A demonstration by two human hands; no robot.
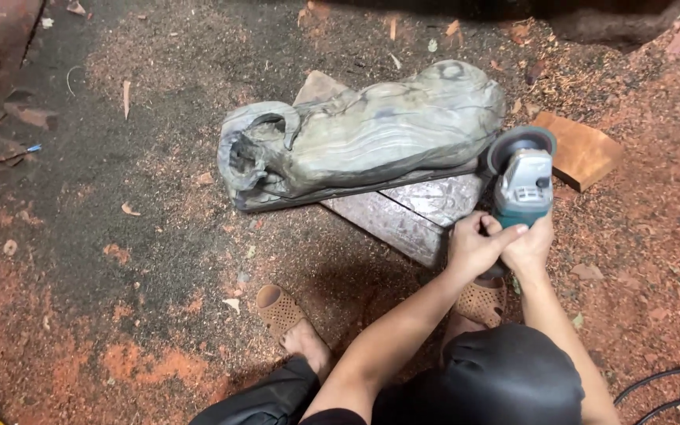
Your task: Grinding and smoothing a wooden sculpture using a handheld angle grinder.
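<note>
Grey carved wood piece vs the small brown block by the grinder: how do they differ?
The carved wood piece is grey, streaked and rounded, with hollows at its left end; the brown block is orange-brown, flat and square-edged. The carved piece is far larger. It rests on grey slabs, while the block lies straight on the sawdust-strewn ground. The angle grinder, held by the left hand and right hand, sits between them. Both look like wood.

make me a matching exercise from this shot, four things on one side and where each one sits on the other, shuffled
Things:
1 grinder
2 carving
3 wood block
4 slab

Places:
A under the carving
B on the sawdust, right of the grinder
C held in both hands, left hand and right hand
D lying on the slab

Pairs: 1-C, 2-D, 3-B, 4-A
</note>
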